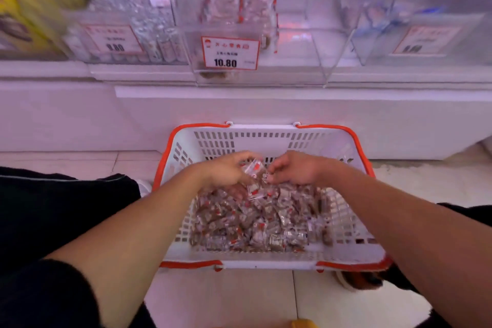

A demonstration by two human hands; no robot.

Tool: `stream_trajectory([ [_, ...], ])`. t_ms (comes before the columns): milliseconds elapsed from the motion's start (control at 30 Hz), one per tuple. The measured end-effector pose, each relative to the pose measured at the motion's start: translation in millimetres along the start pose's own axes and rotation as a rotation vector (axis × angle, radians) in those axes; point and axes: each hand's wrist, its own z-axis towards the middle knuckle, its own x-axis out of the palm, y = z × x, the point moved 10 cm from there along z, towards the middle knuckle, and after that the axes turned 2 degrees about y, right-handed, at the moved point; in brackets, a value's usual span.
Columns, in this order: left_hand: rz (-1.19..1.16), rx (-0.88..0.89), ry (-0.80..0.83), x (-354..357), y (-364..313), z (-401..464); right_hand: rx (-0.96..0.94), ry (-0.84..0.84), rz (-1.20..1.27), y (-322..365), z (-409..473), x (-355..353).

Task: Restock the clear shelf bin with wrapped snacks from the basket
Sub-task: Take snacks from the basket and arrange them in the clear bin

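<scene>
Both hands, left hand [226, 170] and right hand [295, 168], gripping wrapped snacks [257, 177] between them over the basket [266, 138] — best scoop deep, squeeze firmly!

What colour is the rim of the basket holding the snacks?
Orange-red, on a white slotted basket; the head view shows it.

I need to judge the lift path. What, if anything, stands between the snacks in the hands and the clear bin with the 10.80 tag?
Nothing visible does. Both the left hand and right hand hold wrapped snacks over the basket; the clear bin sits directly above, past the white shelf ledge.
</scene>
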Motion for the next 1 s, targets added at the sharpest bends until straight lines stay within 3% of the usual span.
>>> stream_trajectory([
  [133, 0.041, 0.148, 0.065, -16, -96, -64, -0.131, -0.049, 0.006, 88, -52, -51],
  [333, -0.153, 0.411, -0.035, -35, -186, -138, -0.29, -0.167, 0.076, 172, -119, -99],
  [533, -0.418, 0.546, -0.219, -58, -209, -145, -0.38, -0.377, 0.484, 183, -149, -149],
  [667, -0.495, 0.584, -0.216, -64, -215, -144, -0.387, -0.239, 0.741, 180, -148, -147],
  [733, -0.528, 0.585, -0.196, -63, -216, -141, -0.493, -0.242, 0.674, 189, -150, -150],
  [867, -0.545, 0.608, -0.195, -62, -219, -142, -0.612, -0.514, 0.388, 189, -160, -170],
  [1000, -0.561, 0.598, -0.225, -64, -218, -142, -0.721, -0.596, 0.349, 194, -170, -174],
])
